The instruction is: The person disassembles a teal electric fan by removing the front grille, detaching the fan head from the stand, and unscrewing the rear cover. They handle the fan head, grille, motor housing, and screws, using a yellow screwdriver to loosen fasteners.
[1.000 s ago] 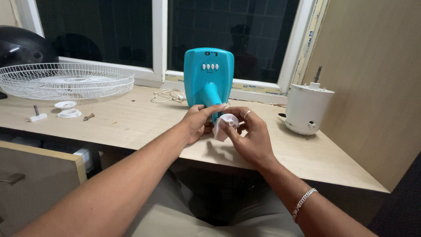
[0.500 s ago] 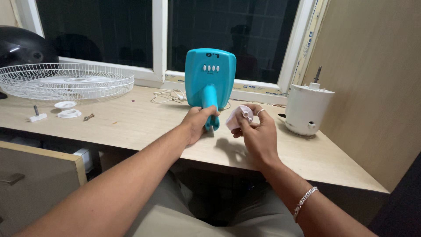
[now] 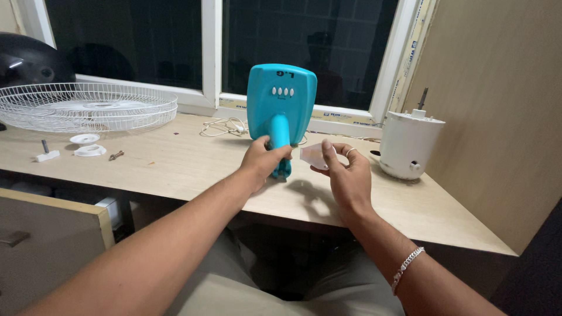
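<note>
**Left hand wrapped on the teal fan base, right hand pinching a white part**

Left hand (image 3: 261,161) is curled tight around the neck of the teal fan base (image 3: 280,105), which stands upright on the wooden desk (image 3: 175,167). The fingers cover the lower end of the neck, so how it meets the desk is hard to see. Right hand (image 3: 345,169) sits just right of the base, pinching a small white plastic piece (image 3: 314,155) between thumb and fingertips. Its shape is hard to make out, since the fingers hide half of it. Further right of the base stands a white motor housing (image 3: 408,143) with a shaft poking up. Well left of the base lies a white wire grille (image 3: 88,108), partly cut off by the frame edge, with a few small white parts (image 3: 85,146) and a screw (image 3: 116,155) in front of it. A white cord (image 3: 222,126) trails behind the base.
</note>
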